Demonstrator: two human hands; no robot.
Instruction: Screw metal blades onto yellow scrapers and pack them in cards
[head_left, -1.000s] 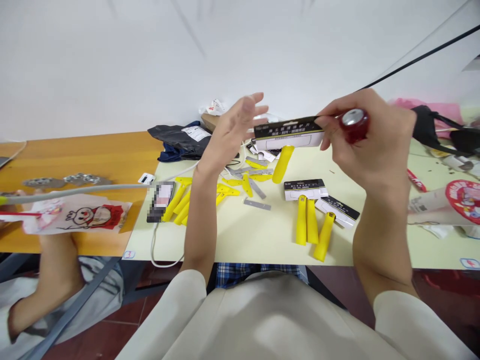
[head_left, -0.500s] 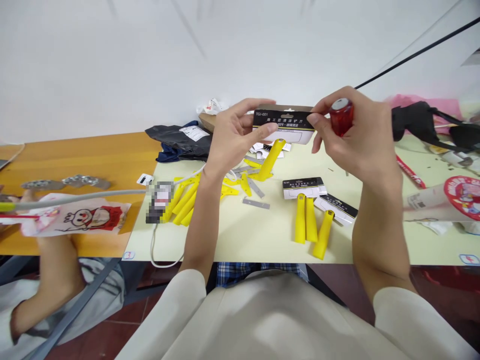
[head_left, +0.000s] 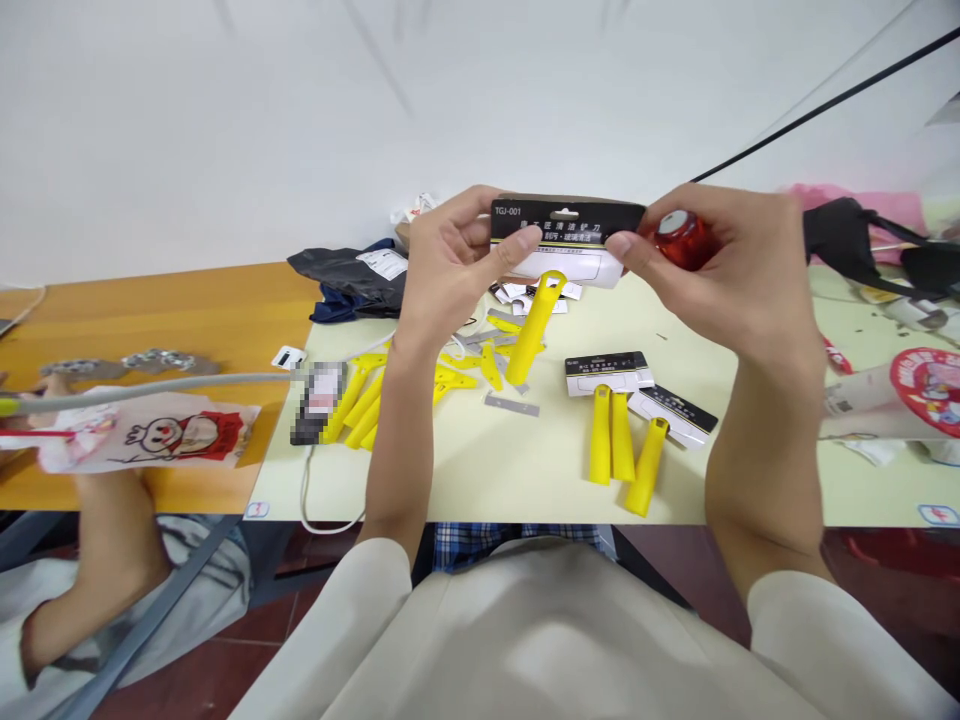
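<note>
A yellow-handled scraper is held up above the table, its head inside a black-and-white card sleeve. My left hand grips the sleeve's left end, thumb across the front. At the right end, my right hand pinches the card between thumb and fingers, while a red screwdriver handle is tucked in the same hand. Below lie a carded scraper pair and another carded scraper. Yellow handles and a grey blade lie around my left forearm.
A black plastic bag and folded cards lie towards the wall. Left are a power strip with a white cable and a co-worker's arm near a printed bag. On the right is a plastic cup.
The sleeved scraper has tilted so the card faces me more squarely. My right thumb has come onto the card's front, and my left hand has shifted slightly left.
</note>
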